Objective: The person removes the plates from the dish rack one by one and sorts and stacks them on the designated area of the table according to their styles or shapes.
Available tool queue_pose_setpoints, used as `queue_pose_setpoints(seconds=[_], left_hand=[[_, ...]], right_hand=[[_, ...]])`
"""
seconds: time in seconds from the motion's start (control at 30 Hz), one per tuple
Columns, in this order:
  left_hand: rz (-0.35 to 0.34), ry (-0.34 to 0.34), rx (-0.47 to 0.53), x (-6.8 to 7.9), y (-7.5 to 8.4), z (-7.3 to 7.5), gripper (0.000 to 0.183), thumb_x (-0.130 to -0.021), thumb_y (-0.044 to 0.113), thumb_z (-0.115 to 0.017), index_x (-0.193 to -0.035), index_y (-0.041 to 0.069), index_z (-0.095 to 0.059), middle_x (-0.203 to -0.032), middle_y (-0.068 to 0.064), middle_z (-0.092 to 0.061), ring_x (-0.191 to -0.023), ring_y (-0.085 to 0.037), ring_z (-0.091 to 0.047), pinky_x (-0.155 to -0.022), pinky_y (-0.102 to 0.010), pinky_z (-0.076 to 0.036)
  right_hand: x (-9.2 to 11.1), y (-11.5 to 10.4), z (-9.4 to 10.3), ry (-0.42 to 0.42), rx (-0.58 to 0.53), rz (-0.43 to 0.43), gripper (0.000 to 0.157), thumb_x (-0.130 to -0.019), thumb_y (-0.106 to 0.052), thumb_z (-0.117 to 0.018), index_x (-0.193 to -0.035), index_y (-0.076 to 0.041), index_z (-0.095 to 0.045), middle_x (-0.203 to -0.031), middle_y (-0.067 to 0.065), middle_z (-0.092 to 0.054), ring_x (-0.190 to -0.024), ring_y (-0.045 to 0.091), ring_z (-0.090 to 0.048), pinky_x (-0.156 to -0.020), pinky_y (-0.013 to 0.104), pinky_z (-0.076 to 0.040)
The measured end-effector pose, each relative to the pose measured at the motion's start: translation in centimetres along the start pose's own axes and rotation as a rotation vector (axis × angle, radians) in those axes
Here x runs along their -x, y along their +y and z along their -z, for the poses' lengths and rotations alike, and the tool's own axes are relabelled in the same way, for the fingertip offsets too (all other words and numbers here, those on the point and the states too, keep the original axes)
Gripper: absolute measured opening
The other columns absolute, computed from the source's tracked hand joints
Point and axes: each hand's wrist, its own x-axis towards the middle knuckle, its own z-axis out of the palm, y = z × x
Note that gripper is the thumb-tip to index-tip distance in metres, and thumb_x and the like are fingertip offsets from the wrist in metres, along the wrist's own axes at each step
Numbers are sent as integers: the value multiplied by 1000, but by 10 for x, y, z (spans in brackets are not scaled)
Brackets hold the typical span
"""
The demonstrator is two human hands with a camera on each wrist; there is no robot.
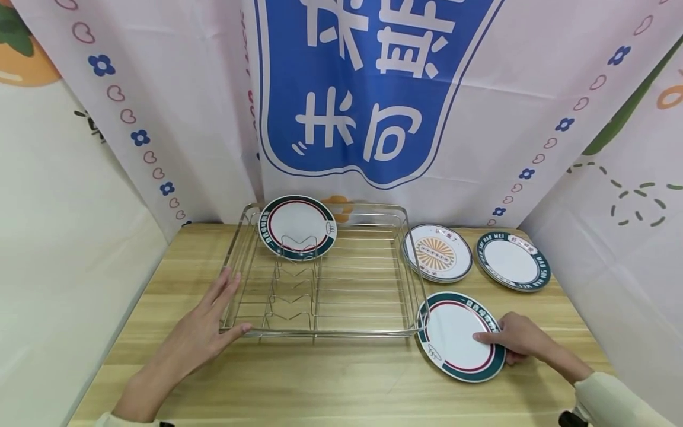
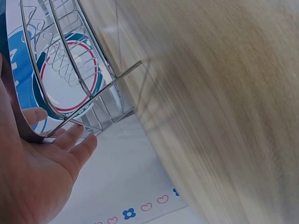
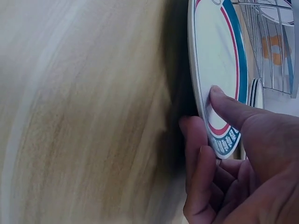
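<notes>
A plate with a green rim and red ring point(image 1: 459, 338) is pinched at its right edge by my right hand point(image 1: 514, 338). The thumb lies on top and the fingers are under the rim; the right wrist view shows the plate point(image 3: 219, 60) raised off the table at that edge. At the front left corner of a wire dish rack point(image 1: 363, 333), my left hand point(image 1: 200, 335) rests against the frame with fingers extended. A matching plate point(image 1: 297, 228) stands leaning in the rack's back left slot, also visible through the wires in the left wrist view.
To the rack's right are a stack of white plates with an orange sunburst point(image 1: 436, 254) and, farther right, green-rimmed plates point(image 1: 513, 261). Everything stands on a wooden table point(image 1: 320, 385). A printed curtain point(image 1: 213, 118) hangs behind it.
</notes>
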Motion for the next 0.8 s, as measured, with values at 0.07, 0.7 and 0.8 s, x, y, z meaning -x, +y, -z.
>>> queue_pose_setpoints(seconds=[0.07,0.7,0.8], left_hand=[[-2,0,-3,-1,-1,1,95,-99,49,-71,-169,5,-23,-178,-14,-2,-134,-60,-51,-89,-67,-59],[3,-6,-1,0,1,-1,95,-99,50,-72,-168,4,-25,-178,-15,-4,-137,-60,-47,-90,-68,-58],[2,-5,-6,-1,0,0,96,-99,50,-72,-168,4,-24,-178,-16,-3,-136,-61,-48,-88,-68,-58]], right_hand=[[0,-1,3,2,44,14,56,-85,-56,-84,-63,-11,-60,-47,0,-60,-40,10,-58,-42,19,-43],[12,-107,101,94,388,226,47,-100,-49,-70,-102,-3,-78,-65,-3,-64,-63,16,-56,-56,31,-43],[10,-134,109,193,418,335,46,-99,-49,-73,-102,-3,-80,-66,-5,-64,-63,15,-57,-56,32,-45]])
